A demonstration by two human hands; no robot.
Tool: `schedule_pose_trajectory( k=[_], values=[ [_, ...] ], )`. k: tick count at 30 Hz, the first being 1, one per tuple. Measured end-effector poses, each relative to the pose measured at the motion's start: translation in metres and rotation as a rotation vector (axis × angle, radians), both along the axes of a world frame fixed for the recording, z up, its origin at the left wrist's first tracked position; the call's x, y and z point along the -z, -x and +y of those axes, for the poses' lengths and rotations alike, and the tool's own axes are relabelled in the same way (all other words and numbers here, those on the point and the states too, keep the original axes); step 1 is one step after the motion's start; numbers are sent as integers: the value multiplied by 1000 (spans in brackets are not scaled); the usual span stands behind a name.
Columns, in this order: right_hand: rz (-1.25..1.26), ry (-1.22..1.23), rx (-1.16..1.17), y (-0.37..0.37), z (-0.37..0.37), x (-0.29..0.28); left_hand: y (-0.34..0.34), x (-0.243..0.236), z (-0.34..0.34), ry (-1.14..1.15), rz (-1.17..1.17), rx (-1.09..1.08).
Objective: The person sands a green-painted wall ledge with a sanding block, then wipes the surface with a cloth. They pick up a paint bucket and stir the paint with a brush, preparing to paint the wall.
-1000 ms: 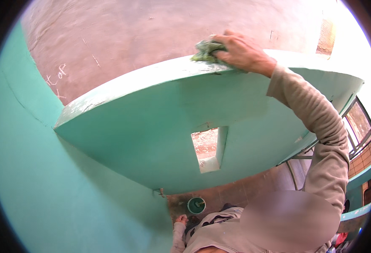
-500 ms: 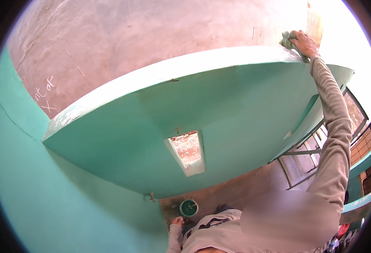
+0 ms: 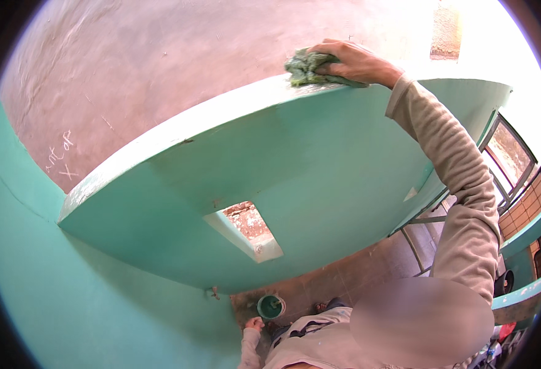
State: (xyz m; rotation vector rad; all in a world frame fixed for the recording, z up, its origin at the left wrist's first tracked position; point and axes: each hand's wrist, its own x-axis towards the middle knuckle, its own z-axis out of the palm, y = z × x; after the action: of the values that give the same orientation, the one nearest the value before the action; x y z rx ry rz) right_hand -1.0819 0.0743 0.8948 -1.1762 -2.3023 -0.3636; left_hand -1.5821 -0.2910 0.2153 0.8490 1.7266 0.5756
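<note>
My right hand is closed round a crumpled green cloth. The cloth presses onto the pale, worn top edge of a green wall, and my right arm in a beige sleeve reaches up to it from the lower right. Low down, my left hand hangs beside my body with its fingers curled in, and nothing shows in it. Close to that hand, a round bucket with dark green insides stands on the floor.
A small opening pierces the green wall. A tap sticks out low near the corner with the left wall. Brownish plaster with chalk marks rises beyond the ledge. Metal-framed panels stand at the right.
My right hand and the cloth have slid left along the top edge from its far right part to nearer the middle. My left hand stays low by the bucket.
</note>
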Motion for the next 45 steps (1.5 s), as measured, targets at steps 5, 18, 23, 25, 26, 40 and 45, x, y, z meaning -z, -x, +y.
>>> schedule_pose_trajectory(
  k=[5, 18, 23, 25, 26, 40, 45],
  values=[
    [22, -9, 222, -126, 18, 11, -24, 12, -28, -1, -99, -117],
    [376, -287, 579, -307, 10, -36, -47, 15, -53, -24, -130, -154],
    [1113, 2, -64, -235, -38, -33, -65, -16, -30, -62, -62, -72],
    [1421, 167, -257, -165, -83, -2, -76, -35, -18, -76, -69, -19],
    [1443, 255, -359, -141, -103, 17, -81, -39, -14, -111, -84, 3],
    [1808, 1200, -772, 0, -204, 207, -189, -258, 66, -727, -578, 310],
    [2074, 1711, -461, 68, -235, 369, -220, -275, 73, -828, -642, 276]
  ],
)
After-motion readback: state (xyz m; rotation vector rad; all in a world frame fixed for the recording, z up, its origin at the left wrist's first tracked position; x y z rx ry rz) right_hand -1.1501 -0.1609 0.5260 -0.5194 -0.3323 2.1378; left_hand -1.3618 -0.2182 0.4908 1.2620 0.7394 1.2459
